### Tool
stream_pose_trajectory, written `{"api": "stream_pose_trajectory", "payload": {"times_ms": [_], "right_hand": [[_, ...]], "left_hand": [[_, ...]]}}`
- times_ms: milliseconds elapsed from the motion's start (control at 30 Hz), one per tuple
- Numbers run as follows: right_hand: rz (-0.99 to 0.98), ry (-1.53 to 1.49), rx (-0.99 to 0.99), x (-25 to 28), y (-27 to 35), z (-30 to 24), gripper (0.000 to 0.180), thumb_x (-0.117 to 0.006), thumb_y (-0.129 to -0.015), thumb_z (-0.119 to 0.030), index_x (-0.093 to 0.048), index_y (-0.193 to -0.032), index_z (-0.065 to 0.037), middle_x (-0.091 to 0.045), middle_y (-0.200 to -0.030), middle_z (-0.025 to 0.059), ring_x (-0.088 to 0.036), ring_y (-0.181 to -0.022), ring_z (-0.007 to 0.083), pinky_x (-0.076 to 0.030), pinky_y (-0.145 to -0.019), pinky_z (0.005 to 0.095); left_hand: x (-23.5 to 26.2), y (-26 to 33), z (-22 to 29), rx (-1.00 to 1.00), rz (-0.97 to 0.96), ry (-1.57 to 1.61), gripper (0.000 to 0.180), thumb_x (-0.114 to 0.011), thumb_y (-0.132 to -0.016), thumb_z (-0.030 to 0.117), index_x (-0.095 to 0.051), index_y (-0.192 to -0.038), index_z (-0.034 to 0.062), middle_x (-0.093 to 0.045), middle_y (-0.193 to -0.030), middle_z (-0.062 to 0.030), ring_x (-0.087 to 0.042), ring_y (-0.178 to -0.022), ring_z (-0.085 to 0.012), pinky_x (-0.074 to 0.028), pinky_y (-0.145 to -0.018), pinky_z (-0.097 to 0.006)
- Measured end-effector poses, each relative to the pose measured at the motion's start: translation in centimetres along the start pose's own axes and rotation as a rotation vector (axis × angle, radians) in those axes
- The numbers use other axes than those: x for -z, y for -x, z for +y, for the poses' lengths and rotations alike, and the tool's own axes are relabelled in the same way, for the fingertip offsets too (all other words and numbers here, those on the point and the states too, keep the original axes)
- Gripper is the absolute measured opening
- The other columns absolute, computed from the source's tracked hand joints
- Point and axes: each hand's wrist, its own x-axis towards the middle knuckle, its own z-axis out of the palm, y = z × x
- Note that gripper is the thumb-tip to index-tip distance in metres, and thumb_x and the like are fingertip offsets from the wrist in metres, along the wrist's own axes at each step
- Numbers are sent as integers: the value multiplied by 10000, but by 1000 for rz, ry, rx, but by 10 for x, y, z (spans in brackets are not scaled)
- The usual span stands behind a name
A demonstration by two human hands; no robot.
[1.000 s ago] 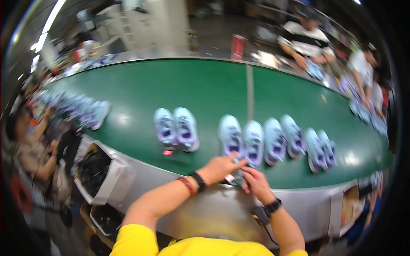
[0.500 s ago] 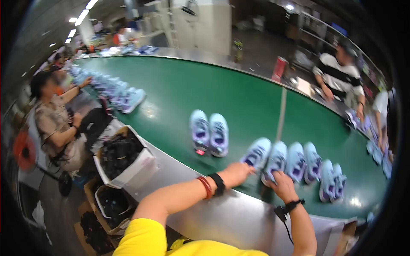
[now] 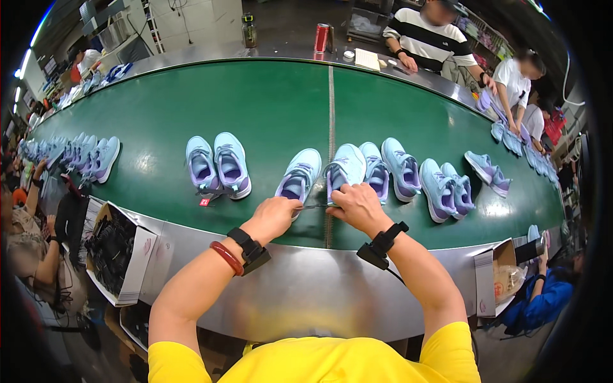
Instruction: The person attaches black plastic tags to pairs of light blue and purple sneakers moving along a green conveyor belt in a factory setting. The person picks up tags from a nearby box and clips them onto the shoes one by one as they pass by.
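Two light-blue running shoes with purple linings, a left-hand shoe [image 3: 302, 171] and a right-hand shoe [image 3: 348, 163], lie toes away on the green conveyor belt [image 3: 274, 102]. At the heel of the first, my left hand [image 3: 273, 218] is closed with its fingers pinched. My right hand [image 3: 361, 203] pinches behind the other shoe and covers part of its heel. A thin dark cord [image 3: 314, 207] runs between my fingertips, joining the two hands. Its ends are hidden in my fingers.
Left of my hands stands a pair of sneakers [image 3: 231, 167] with a red tag [image 3: 204, 202]. More pairs sit to the right, including a tilted pair [image 3: 488, 172]. A white box [image 3: 120, 255] of dark items borders the metal edge [image 3: 300, 281]. Co-workers line the belt.
The view has swung to the right and more downward. Both hands remain at the shoe heels, and a thin dark cord now shows between them.
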Motion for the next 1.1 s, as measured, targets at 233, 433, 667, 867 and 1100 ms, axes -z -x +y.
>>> {"api": "stream_pose_trajectory", "payload": {"times_ms": [233,433,667,867,1100], "right_hand": [[-15,-9,44,3,-9,-4,292,-729,-718,-355,-584,-788,-112,-580,-704,55,-608,-649,252,-440,-596,380],[-29,-21,35,4,-10,-3,299,-730,-716,-359,-588,-787,-106,-583,-711,58,-611,-654,257,-442,-599,379],[-1,-41,45,3,-9,0,281,-730,-715,-345,-592,-768,-106,-588,-704,63,-613,-649,265,-448,-601,386],[-93,-12,-3,-7,-14,-3,255,-732,-709,-329,-608,-753,-111,-606,-696,71,-622,-666,268,-452,-613,393],[101,-270,-144,-21,-9,4,234,-700,-715,-193,-587,-890,-85,-602,-855,119,-604,-761,335,-468,-669,440]], "left_hand": [[4,2,0,31,-1,11,262,-515,-833,87,-665,-1046,116,-655,-910,-189,-622,-846,-376,-486,-742,-462],[3,1,2,50,8,-20,218,-526,-851,129,-677,-1008,139,-666,-895,-164,-635,-843,-355,-498,-742,-453],[6,2,7,63,6,-17,274,-513,-829,65,-668,-1051,110,-653,-906,-198,-624,-841,-381,-491,-746,-465],[7,2,14,58,2,31,277,-504,-827,54,-668,-1044,103,-653,-875,-202,-633,-805,-362,-507,-723,-431],[-11,0,8,-151,223,271,218,-535,-844,-19,-625,-1040,12,-555,-1134,-190,-589,-968,-368,-498,-787,-377]]}}
